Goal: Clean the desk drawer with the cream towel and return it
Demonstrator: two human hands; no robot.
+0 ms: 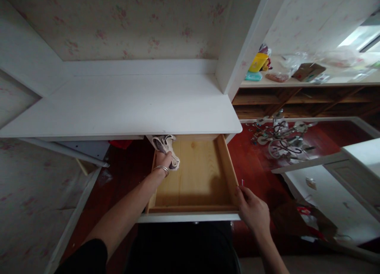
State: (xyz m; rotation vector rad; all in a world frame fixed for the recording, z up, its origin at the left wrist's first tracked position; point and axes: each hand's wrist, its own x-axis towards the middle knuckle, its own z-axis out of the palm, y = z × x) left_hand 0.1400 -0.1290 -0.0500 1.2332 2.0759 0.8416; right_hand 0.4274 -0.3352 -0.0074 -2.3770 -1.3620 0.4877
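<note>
A wooden drawer (192, 208) with a white front is pulled out from under the white desk (148, 103). Inside its left side, toward the back, my left hand (163, 160) is closed around a crumpled cream and dark-patterned cloth (176, 163). The cloth lies against the drawer's left wall and bottom. A bracelet (162, 169) circles my left wrist. At the drawer's front right corner, my right hand (253, 208) grips the side wall, thumb and fingers on its top edge. Some of the right fingers are hidden behind that wall.
On the red floor to the right lies a dismantled chandelier (285, 137). Beyond it, a low wooden shelf unit (305, 97) carries a yellow container (258, 62), a cardboard box (308, 71) and plastic bags. White furniture (323, 198) and a brown bag (289, 218) are at the lower right.
</note>
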